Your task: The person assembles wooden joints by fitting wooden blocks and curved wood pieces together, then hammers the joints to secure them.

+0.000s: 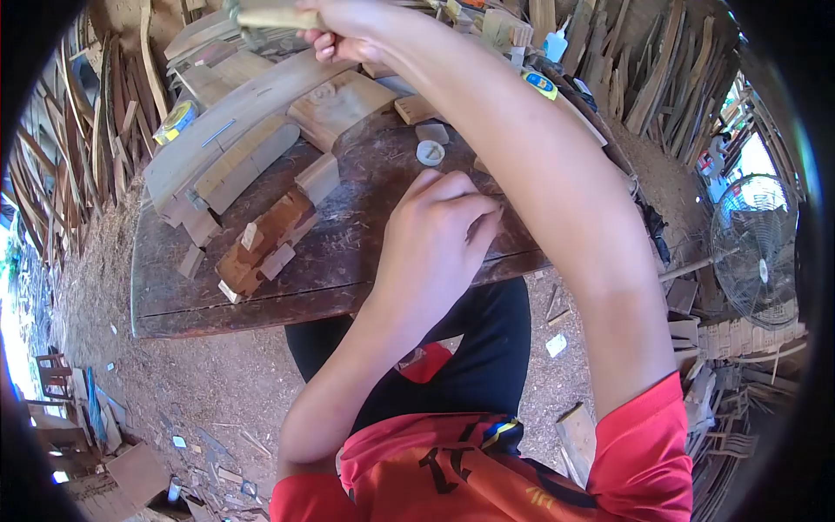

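Note:
My right arm reaches across the table to the far left. My right hand [335, 36] is closed around the pale wooden handle of a hammer [280, 18], whose head is partly cut off by the dark edge of the view. My left hand [437, 222] is over the front of the dark wooden table [348, 235]. Its fingers are curled together, and whatever they hold, if anything, is hidden. Just beyond it sits a small round white cap [430, 153]. Left of it lie a reddish-brown wood piece [265, 241] with pale blocks and a light wood block [318, 177].
Long curved boards [239, 96] and a thick block [339, 106] cover the table's far left. A yellow tape measure [177, 120] lies there; a blue-and-yellow one [540, 84] is beyond my right arm. Wood strips lean all around. A fan [757, 252] stands right.

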The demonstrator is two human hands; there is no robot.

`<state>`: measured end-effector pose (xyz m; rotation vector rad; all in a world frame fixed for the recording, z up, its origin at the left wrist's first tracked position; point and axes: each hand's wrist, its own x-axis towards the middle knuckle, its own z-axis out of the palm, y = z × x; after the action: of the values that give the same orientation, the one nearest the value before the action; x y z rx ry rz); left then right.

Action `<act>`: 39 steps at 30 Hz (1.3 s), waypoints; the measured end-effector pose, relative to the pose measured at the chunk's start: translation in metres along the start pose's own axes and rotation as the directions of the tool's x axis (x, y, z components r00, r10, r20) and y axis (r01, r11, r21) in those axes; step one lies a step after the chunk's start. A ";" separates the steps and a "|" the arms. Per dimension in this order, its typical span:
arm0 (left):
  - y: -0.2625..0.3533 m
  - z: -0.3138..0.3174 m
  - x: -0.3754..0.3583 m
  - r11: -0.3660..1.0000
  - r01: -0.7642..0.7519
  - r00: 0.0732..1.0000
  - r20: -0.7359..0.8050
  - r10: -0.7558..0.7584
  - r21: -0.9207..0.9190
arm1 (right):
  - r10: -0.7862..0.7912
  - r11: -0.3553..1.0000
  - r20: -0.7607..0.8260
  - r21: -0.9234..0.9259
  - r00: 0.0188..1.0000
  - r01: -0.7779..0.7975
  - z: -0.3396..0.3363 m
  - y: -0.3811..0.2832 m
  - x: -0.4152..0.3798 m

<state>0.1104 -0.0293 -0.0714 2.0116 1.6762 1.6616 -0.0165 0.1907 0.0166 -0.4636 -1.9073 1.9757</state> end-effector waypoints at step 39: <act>0.013 0.002 0.004 0.994 -0.005 1.000 0.017 0.003 0.110 | -0.170 0.273 -0.205 -0.950 0.964 -0.153 -0.065 -0.004 -0.469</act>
<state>0.1198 -0.0312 -0.0619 2.0715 1.7962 1.5818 0.4285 0.0289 0.0134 -0.9442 -2.6895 0.3468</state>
